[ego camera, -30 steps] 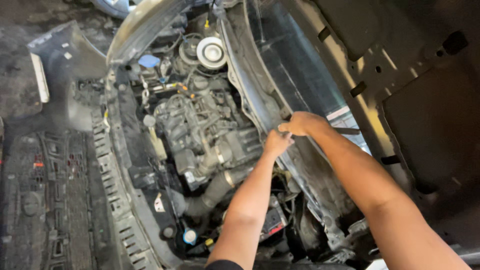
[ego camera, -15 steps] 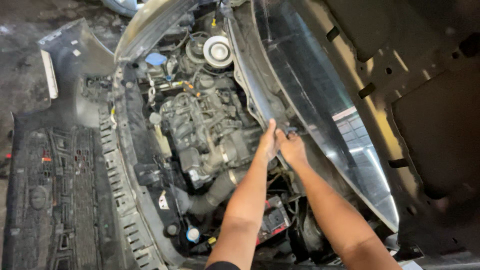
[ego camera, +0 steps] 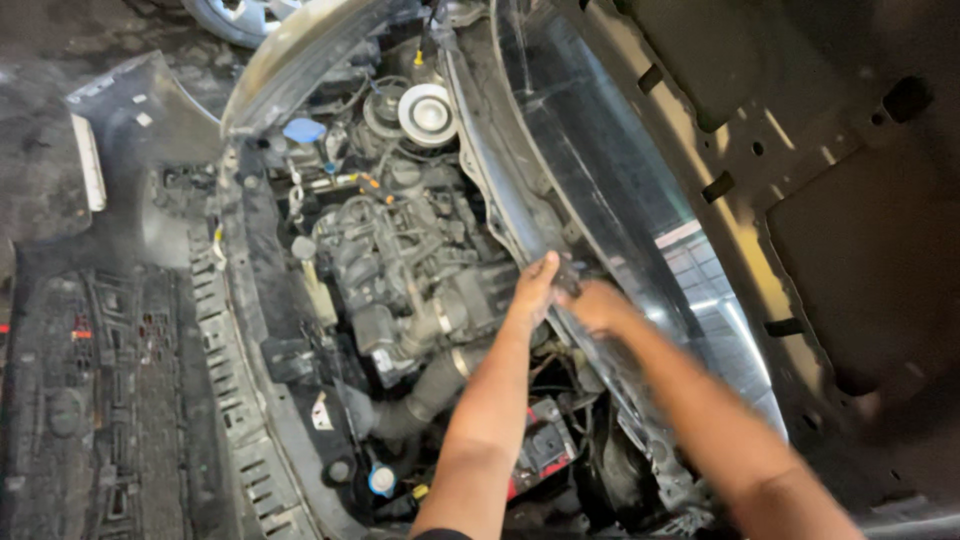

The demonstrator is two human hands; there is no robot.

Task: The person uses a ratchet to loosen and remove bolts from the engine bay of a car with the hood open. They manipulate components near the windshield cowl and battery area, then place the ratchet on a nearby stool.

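**Reaching to the back edge of the engine bay, hands now side by side**

Looking down through the head camera, both arms stretch over an open engine bay toward its rear edge, where the cowl strip (ego camera: 520,225) runs along the foot of the windshield (ego camera: 640,230). The left hand (ego camera: 533,290) lies with its fingers extended upward against that strip, the grip neither clenched nor clearly closed around anything. The right hand (ego camera: 597,305) sits just beside it, touching or nearly touching, blurred; I cannot tell whether its grip grasps a part or merely presses on the strip.

Compared with a second ago, the hands have shifted: then the right hand lay on top of the left, farther out over the glass, and now the two rest next to each other, lower on the strip, with the right hand drawn in toward the bay. My reading is that the work has settled on one spot at this rear edge, directly above the engine (ego camera: 400,270).

Around them: a round white-rimmed cap (ego camera: 428,115) near the bay's far corner, a blue reservoir cap (ego camera: 304,130) beside it, a thick intake hose (ego camera: 430,385) below the left forearm, and a battery (ego camera: 545,450) toward the bay's near edge. A removed bumper panel (ego camera: 90,400) lies on the floor to the left. The raised hood (ego camera: 830,200) fills the right.
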